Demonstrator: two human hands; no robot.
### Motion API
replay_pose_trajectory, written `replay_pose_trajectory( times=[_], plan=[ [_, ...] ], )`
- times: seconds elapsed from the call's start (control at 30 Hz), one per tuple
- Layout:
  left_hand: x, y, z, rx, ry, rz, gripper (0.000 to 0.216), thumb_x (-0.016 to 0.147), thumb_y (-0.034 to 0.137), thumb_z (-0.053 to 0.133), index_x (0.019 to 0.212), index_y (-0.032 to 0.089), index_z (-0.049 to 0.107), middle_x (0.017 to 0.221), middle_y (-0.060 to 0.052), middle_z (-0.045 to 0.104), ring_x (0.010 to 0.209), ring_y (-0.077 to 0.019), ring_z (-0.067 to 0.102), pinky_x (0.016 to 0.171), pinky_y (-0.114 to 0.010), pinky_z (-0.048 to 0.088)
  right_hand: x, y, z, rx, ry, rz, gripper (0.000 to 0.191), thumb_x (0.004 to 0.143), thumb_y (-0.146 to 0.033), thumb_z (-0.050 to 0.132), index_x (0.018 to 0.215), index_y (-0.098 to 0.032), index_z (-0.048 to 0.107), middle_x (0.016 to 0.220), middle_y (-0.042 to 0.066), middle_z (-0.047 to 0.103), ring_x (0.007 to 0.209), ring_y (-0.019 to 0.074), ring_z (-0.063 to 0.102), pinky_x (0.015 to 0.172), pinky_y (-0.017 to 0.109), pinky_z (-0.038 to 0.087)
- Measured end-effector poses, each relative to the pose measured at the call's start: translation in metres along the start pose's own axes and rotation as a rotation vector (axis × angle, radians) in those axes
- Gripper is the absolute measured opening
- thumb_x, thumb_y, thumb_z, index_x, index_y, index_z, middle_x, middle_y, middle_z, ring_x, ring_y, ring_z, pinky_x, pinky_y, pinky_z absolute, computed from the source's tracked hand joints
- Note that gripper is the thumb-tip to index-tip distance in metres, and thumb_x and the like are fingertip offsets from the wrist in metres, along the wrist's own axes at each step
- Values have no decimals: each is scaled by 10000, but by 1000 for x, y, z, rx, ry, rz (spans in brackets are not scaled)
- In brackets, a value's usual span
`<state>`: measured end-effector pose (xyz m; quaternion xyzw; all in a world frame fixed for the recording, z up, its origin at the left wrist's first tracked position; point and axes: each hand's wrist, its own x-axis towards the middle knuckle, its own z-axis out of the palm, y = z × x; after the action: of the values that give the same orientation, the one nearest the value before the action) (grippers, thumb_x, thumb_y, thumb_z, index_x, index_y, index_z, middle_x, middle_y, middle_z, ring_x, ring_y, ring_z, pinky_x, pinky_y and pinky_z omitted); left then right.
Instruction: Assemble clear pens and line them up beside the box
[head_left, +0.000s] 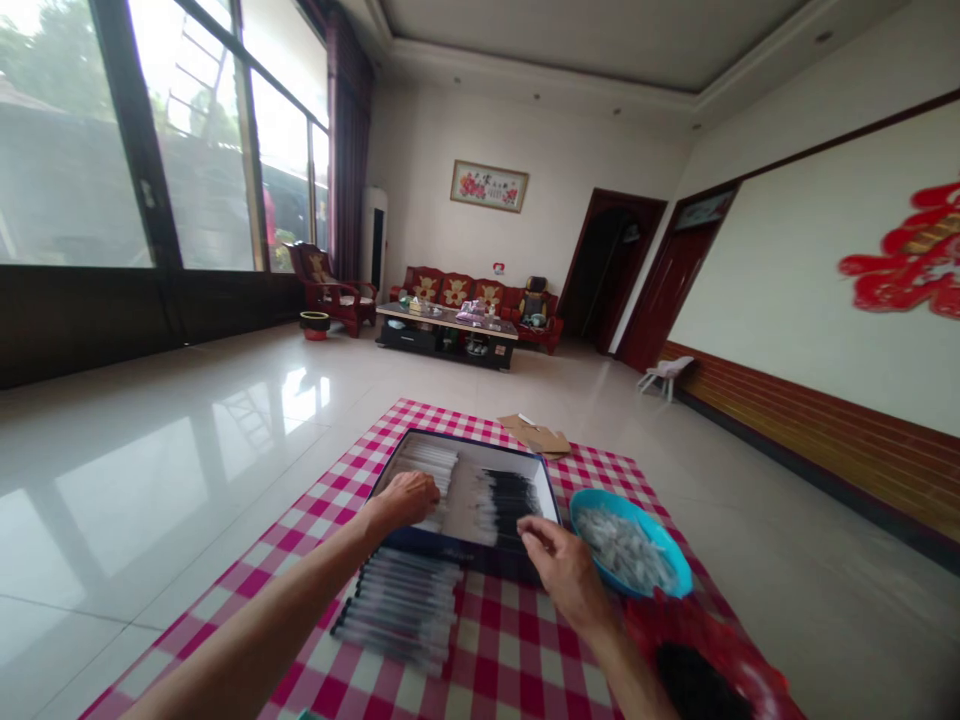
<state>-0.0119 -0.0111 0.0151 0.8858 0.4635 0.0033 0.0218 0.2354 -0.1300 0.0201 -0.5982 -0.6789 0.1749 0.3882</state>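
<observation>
My left hand (411, 497) is over the left part of a shallow dark-blue box (463, 545) with a white inside, beside a row of whitish pen-like tubes (427, 460). Its fingers are closed, and what they hold, if anything, is hidden. At the box's right front corner is my right hand (555, 560), thumb and fingers pinched together, close to a row of thin black-and-clear sticks (510, 500). Anything in that pinch is too small to make out. In front of the box, blurred, lies a row of clear pen-like sticks with dark ends (401, 605).
Right of the box, a blue bowl (682, 572) holds many small clear pieces. Nearer me lies a red plastic bag (660, 625) with something black (701, 685). Brown cardboard (536, 437) is behind the box. A pink-and-white checked cloth (517, 640) covers the table.
</observation>
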Motion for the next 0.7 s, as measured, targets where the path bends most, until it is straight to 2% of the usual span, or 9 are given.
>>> replay_pose_trajectory(
  times=[0.03,0.07,0.13,0.2,0.37,0.47,0.57,0.7],
  plan=[
    [-1,-1,1,4,13,12,251,920,318,527,1100,152,582,1102,-76,599,940,-201,600,799,-397,516,15,0,1,-174,-77,-38,293,846,-259,454,1002,-201,695,1012,56,729,936,180,672,849,268,496],
    [-1,-2,1,6,33,24,209,927,296,506,1019,147,619,1033,-78,623,914,-205,606,782,-379,513,29,1,4,-247,-128,-51,282,819,-215,474,968,-204,713,995,52,735,930,180,673,845,261,489],
    [-3,-4,1,6,90,41,242,935,255,456,846,143,651,890,-82,644,851,-212,613,735,-343,500,51,4,12,-350,-218,-63,267,755,-143,517,879,-207,744,918,48,752,888,191,684,814,258,486],
    [-6,-3,-1,-2,162,46,288,939,231,416,785,152,646,824,-84,638,819,-212,611,703,-313,481,66,9,22,-416,-289,-61,255,704,-96,550,807,-202,758,849,56,758,855,211,692,786,266,484],
    [-22,13,-12,-51,333,23,266,947,224,369,851,184,614,814,-59,613,804,-191,611,678,-268,446,79,15,40,-615,-412,-34,205,697,-64,608,793,-184,745,885,81,739,911,240,673,773,286,479],
    [-34,27,-14,-87,377,6,243,953,233,361,895,195,595,823,-37,604,746,-160,612,633,-236,431,80,17,47,-717,-470,-14,114,798,-163,632,891,-166,699,995,80,693,953,225,643,808,335,491],
    [-41,38,-10,-172,442,-3,226,948,210,360,958,191,585,834,-30,599,746,-150,612,643,-230,436,80,19,50,-790,-530,-5,239,884,-310,585,1079,-173,604,1104,60,624,961,194,618,822,386,510],
    [-40,51,2,-308,543,-10,209,929,202,394,1007,189,587,839,-32,606,777,-160,618,685,-243,449,80,19,51,-845,-560,-21,297,893,-326,572,1154,-186,561,1165,65,587,985,201,604,822,395,514]
  ],
)
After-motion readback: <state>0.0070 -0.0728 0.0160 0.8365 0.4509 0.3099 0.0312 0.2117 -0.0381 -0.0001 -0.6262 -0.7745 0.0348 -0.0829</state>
